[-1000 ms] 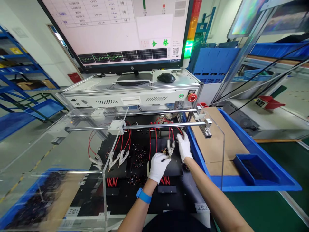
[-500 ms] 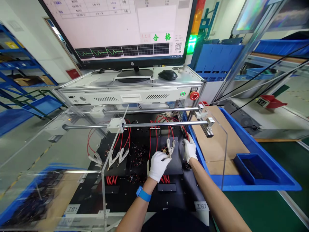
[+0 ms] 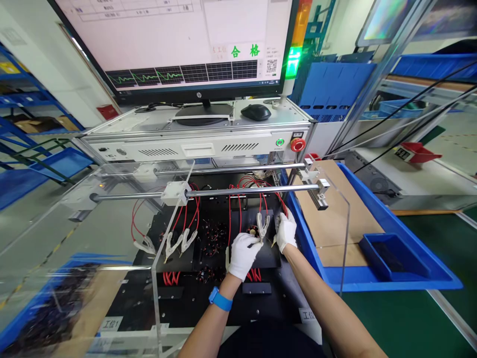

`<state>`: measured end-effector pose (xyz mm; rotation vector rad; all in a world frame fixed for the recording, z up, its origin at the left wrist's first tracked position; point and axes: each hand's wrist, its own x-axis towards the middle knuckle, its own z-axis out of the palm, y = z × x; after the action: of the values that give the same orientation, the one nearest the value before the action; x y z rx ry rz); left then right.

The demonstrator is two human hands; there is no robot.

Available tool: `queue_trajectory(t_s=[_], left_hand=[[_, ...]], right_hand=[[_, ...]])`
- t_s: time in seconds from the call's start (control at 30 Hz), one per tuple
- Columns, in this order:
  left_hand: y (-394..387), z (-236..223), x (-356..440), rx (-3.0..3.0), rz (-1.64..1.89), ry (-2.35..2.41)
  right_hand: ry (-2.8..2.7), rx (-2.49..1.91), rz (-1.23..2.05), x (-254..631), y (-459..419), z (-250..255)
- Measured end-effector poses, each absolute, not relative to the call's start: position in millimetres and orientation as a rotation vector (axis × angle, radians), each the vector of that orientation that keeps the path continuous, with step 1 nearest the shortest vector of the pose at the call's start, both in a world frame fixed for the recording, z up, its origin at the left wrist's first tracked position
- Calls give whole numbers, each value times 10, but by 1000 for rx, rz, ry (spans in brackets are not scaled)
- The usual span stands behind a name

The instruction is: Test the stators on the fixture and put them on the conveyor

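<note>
My left hand (image 3: 243,254), in a white glove, is closed with thumb and fingertips pinched at the jaws of a pale clip (image 3: 263,226) on red leads. What the fingertips hold is too small to make out. Just behind them, a wound coil (image 3: 253,231) shows partly on the black plate (image 3: 274,256). My right hand (image 3: 286,231), gloved too, is closed around a clip at the end of a red wire (image 3: 282,205); only the clip's tip shows on the hand's left side. More clips (image 3: 189,240) on red wires lie at the left station.
Several copper-wound coils (image 3: 214,238) rest mid-fixture. A clear acrylic cover (image 3: 155,278) and metal rails (image 3: 253,190) stand around and above the work. To the right is a blue tray (image 3: 421,283) with cardboard; behind are a monitor (image 3: 179,92) and a red stop button (image 3: 297,144).
My right hand has shifted left, nearer to my left hand, with the red wire in it. My left hand keeps its pinch at the clip. The view has shifted slightly.
</note>
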<state>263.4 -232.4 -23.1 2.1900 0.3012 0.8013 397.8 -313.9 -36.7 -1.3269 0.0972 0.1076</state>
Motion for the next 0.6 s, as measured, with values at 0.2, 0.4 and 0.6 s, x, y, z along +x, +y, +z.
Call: queue_trajectory(t_s=[0.2, 0.4, 0.6], left_hand=[[-2318, -258, 2468, 2397, 813, 210], [-2294, -273, 2109, 2522, 514, 852], [-2206, -270, 2121, 2400, -1, 1048]], right_hand=[[136, -1324, 137, 4040, -3241, -375], [-81, -1754, -110, 4019, -3358, -400], [-1227, -2008, -204, 3636, -3299, 31]])
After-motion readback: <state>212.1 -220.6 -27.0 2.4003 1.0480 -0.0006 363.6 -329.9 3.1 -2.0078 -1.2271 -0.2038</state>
